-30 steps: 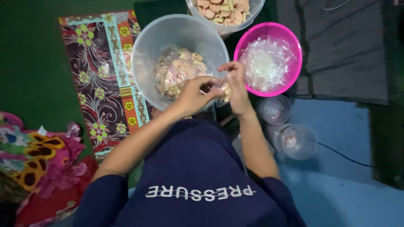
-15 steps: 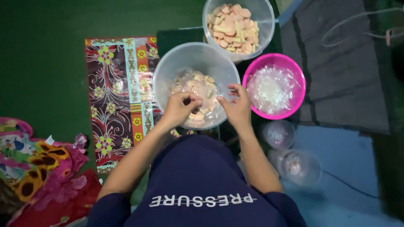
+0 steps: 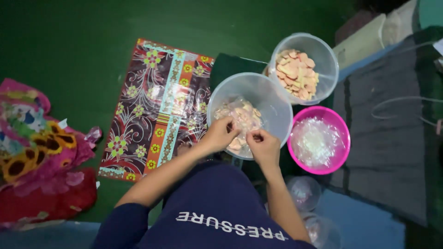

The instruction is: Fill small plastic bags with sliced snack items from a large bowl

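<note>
Together the left hand and right hand pinch what looks like a small clear packet of snacks, fingers narrowed on it, over the near rim of the clear tub. A pink bowl sits right; a second tub of crackers stands farther off.

Left hand and right hand a second ago pinched together over near rim of clear bucket, small filled bag between them. Half second ago hands apart over bucket — bag no longer between them. Now hands closer again, fingertips down at packed bags inside bucket. View swung — bucket, pink basin now right of centre, more floral mat visible.
</note>
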